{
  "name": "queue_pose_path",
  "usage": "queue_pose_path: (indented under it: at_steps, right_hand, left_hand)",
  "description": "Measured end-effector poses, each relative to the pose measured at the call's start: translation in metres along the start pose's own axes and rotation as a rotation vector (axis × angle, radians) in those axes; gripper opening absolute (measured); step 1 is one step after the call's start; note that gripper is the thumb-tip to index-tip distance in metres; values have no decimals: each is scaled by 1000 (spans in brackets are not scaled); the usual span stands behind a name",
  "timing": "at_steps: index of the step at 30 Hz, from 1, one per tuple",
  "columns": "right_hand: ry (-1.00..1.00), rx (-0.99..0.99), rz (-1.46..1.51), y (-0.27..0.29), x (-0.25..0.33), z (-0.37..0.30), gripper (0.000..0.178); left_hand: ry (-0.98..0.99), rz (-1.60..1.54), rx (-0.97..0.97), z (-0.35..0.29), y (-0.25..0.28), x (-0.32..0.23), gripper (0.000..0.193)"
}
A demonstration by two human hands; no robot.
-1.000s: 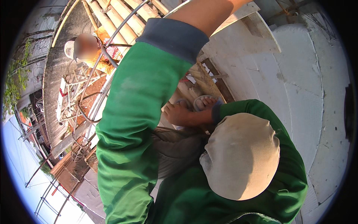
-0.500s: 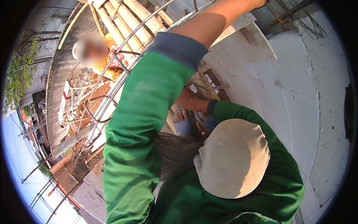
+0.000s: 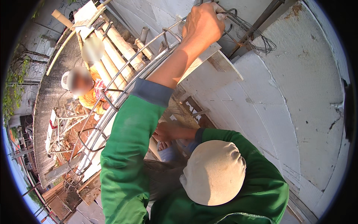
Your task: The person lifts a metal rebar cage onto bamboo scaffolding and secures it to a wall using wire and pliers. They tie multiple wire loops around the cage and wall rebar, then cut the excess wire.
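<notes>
My left hand [image 3: 204, 24], at the end of a bare forearm and green sleeve, is closed with curled fingers at the upper end of a steel rebar frame [image 3: 166, 36]. What sits in its fingers is too small to make out. A tangle of thin tie wire [image 3: 264, 44] hangs close to it on the right. Lower down, my right hand [image 3: 162, 131] reaches in under my left sleeve, close to my sandalled feet [image 3: 169, 151]. Its fingers are mostly hidden by the sleeve. A rounded beige cloth shape [image 3: 214, 173] bulges between my arms.
A person in orange [image 3: 88, 98] is beyond the rebar on the left, near bamboo poles [image 3: 113, 59]. Pale wall panels [image 3: 257, 93] run along my right. A wooden board [image 3: 225, 63] juts out below my left hand. Wooden slats [image 3: 61, 130] lie lower left.
The view has shifted, bringing my left hand into sight at the top; before, it was cut off. My right hand stays low by my feet, still partly covered.
</notes>
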State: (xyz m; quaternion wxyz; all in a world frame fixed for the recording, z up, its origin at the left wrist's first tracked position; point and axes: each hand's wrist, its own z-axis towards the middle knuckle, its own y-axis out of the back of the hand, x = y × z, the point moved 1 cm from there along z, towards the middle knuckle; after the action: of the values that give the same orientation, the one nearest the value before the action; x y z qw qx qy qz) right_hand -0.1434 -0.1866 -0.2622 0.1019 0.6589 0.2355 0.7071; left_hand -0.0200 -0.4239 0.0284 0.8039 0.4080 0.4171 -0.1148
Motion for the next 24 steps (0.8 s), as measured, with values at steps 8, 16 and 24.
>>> queue_pose_path:
  at_steps: [8,16,24]
  right_hand:
    - [-316,154,712,21,27,-40,27]
    - [-302,-595,109,144,60,-161,34]
    - [-614,-767,-219,331,272,-213,30]
  left_hand:
    - [63,-33,42,-2,6,-1,25]
    - [-34,16,40,-1,-10,-9,25]
    - [-7,17,-317,-29,-18,-20,31]
